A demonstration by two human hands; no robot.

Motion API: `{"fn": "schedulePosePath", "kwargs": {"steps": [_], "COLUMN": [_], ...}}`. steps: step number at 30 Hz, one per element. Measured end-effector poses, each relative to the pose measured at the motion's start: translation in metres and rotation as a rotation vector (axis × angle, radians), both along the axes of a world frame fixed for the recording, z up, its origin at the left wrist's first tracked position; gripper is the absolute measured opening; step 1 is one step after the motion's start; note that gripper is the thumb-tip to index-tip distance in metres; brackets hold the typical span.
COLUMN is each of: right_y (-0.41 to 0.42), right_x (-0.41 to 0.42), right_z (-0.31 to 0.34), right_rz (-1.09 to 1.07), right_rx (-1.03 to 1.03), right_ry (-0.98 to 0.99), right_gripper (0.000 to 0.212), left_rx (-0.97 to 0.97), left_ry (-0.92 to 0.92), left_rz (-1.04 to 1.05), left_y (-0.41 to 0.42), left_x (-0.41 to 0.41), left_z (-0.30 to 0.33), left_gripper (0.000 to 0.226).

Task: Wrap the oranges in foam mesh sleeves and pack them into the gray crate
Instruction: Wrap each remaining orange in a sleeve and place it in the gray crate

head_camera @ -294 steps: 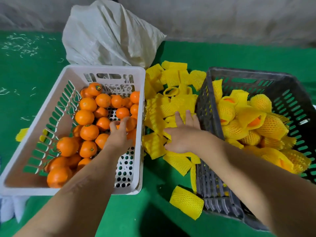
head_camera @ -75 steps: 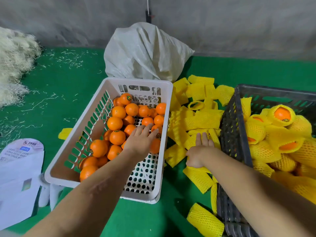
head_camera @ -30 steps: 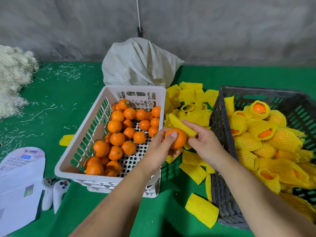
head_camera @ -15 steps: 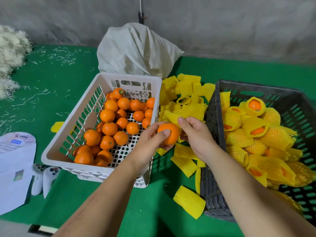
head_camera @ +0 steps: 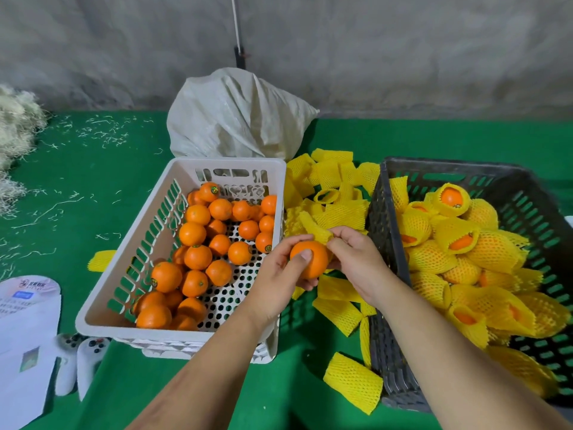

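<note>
Since half a second ago the right hand [head_camera: 356, 259] has lifted its pinched foam sleeve [head_camera: 316, 226] higher over the orange [head_camera: 310, 259], which the left hand [head_camera: 279, 274] grips between the white basket [head_camera: 124, 324] and gray crate [head_camera: 381, 243] — firm, smooth fruit; soft, stretchy mesh, best held at its rim

Two bare forearms, no sleeves, no gloves

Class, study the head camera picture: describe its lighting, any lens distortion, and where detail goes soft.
Head view: light is soft and even, with only a faint shadow under the white basket; wide-angle bending curves the gray crate rim and the wall line; the orange held by the left hand is sharp, while the paper sheet print at the edge is too soft to read.
</note>
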State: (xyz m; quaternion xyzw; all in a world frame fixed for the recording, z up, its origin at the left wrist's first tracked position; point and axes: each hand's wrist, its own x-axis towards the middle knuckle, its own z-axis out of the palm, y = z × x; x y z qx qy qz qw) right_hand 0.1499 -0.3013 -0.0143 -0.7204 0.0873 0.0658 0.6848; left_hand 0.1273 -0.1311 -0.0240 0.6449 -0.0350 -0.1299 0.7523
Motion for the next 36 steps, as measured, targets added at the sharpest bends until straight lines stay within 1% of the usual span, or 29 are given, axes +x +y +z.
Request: {"fn": "schedulePosePath", "kwargs": {"steps": [3,4,6,7,8,10,12,13,15,17,20,22,24,26,29,32,36], "right_y": [-0.002,-0.003,-0.003,-0.002,-0.002,-0.001,-0.002,-0.003,-0.005,-0.006,-0.007,-0.005,-0.001,-0.001,-0.002,-0.003,-0.005], "right_x": [0.003,0.005,0.005,0.004,0.004,0.002,0.003,0.005,0.005,0.004,0.002,0.0,-0.002,-0.002,-0.001,-0.003,-0.008], "right_z": [0.002,0.002,0.001,0.0,0.0,0.001,0.004,0.004,0.005,0.004,-0.002,-0.004,-0.006,-0.006,-0.004,0.0,-0.001], "right_rz": [-0.126,-0.168,-0.224,-0.211,-0.157,-0.018,0.029,0.023,0.009,-0.011,-0.066,-0.074,-0.036,-0.035,-0.076,-0.067,0.064], "right_rx": [-0.032,-0.055,-0.169,-0.221,-0.231,-0.142,-0.042,-0.016,-0.036,-0.196,-0.554,-0.667,-0.731,-0.752,-0.732,-0.769,-0.788], "right_ry": [-0.005,0.002,0.003,-0.024,-0.063,-0.059,-0.014,-0.009,0.0,-0.02,-0.103,-0.132,-0.132,-0.139,-0.143,-0.125,-0.267], "right_gripper": [0.018,0.022,0.038,0.04,0.035,0.025,0.018,0.022,0.032,0.032,0.033,0.031,0.033,0.034,0.032,0.032,0.02], "left_rx": [-0.01,-0.009,-0.006,-0.013,-0.024,-0.045,-0.084,-0.102,-0.107,-0.112,-0.121,-0.098,-0.08,-0.087,-0.066,-0.048,-0.012], "left_ry": [0.012,0.01,0.005,0.009,0.018,0.039,0.057,0.06,0.048,0.037,0.055,0.058,0.066,0.084,0.071,0.067,0.121], "left_rz": [0.03,0.038,0.019,-0.007,-0.033,-0.047,-0.014,0.003,0.022,0.03,0.0,-0.056,-0.117,-0.169,-0.23,-0.271,-0.274], "left_y": [-0.003,-0.003,-0.001,0.001,0.001,0.002,0.001,0.001,0.0,-0.001,0.0,0.003,0.005,0.007,0.008,0.007,0.007], "left_x": [0.0,0.0,-0.002,-0.003,-0.004,-0.005,-0.007,-0.008,-0.009,-0.007,-0.006,-0.005,-0.003,-0.001,0.001,0.002,0.004], "left_z": [0.003,0.003,0.004,0.004,0.005,0.006,0.008,0.009,0.01,0.009,0.006,0.004,0.002,0.002,0.001,0.0,0.003], "left_gripper": [0.031,0.034,0.041,0.044,0.045,0.044,0.043,0.042,0.042,0.036,0.032,0.035,0.042,0.048,0.048,0.048,0.062]}}
